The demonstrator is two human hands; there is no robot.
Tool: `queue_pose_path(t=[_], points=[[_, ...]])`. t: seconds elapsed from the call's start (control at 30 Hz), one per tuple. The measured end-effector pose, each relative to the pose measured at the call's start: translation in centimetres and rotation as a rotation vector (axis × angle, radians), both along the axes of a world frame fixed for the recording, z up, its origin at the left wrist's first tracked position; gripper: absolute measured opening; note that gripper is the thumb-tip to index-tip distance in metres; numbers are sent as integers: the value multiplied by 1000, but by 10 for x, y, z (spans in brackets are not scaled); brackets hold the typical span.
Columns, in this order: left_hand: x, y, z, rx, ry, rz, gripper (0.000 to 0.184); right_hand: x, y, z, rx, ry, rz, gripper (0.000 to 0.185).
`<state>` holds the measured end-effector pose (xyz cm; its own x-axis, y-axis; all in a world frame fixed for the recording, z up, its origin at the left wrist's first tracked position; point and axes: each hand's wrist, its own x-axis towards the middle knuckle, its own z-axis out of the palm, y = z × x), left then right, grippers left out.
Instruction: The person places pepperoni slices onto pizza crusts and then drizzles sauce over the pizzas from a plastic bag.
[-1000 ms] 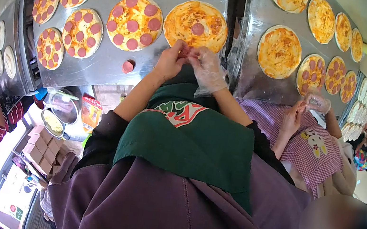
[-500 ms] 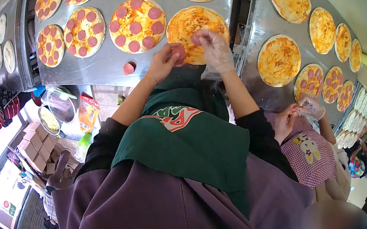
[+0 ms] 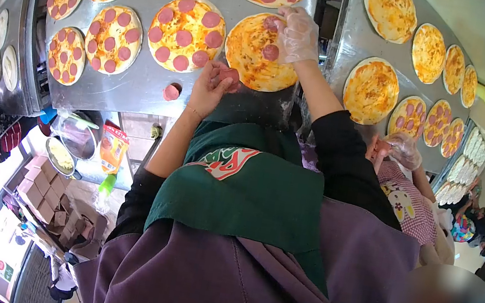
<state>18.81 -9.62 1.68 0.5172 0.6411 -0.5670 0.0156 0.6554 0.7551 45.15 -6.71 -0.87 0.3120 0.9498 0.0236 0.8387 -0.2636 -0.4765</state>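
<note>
My bare left hand [image 3: 209, 90] is closed around several round sausage slices [image 3: 228, 78], just below the front edge of a cheese-and-sauce pizza [image 3: 246, 66]. My right hand [image 3: 299, 37], in a clear plastic glove, is over that pizza's upper right edge. Its bent fingers pinch at a sausage slice [image 3: 271, 23], partly hidden by the glove. Another slice [image 3: 270, 52] lies on the pizza below these fingers. To the left is a pizza [image 3: 184, 25] ringed with slices. A short stack of slices [image 3: 170, 92] sits on the metal table near its front edge.
More topped pizzas [image 3: 114, 39] fill the table's left and back. Across a gap, a second metal table [image 3: 340, 53] bears pizzas with and without slices. A co-worker's gloved hand [image 3: 404, 150] is at its front. Below left are a pan [image 3: 61, 156] and an orange pouch [image 3: 113, 147].
My right hand has moved up and right across the pizza, and two slices now show on it. My left hand has lowered slightly with its slices. The view has shifted a little.
</note>
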Motion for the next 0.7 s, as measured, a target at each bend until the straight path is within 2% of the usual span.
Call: queue_pose_path(t=[0.03,0.1,0.2,0.33,0.4,0.43,0.5,0.53,0.6,0.7], points=[[0,0,1,15,-7,9,35,-2,-1,8,-2,0,2,22],[1,0,2,44,-36,22,38,-4,-4,22,71,-144,175,14],[3,5,3,74,-51,20,42,-6,-12,10,126,-122,281,16],[7,11,15,74,-9,9,44,-12,-19,11,45,-114,221,19],[8,11,17,75,-19,19,43,-24,-25,17,309,278,237,23],[8,10,17,74,-30,26,42,-35,-29,33,311,277,237,23],[7,8,18,137,-5,-2,41,-56,-42,64,107,597,211,24],[6,8,19,198,19,-29,40,-61,-46,66,112,594,210,24],[5,8,19,209,19,-48,40,-69,-58,65,191,334,402,28],[2,6,22,251,35,-95,40,-79,-70,63,186,286,431,35]])
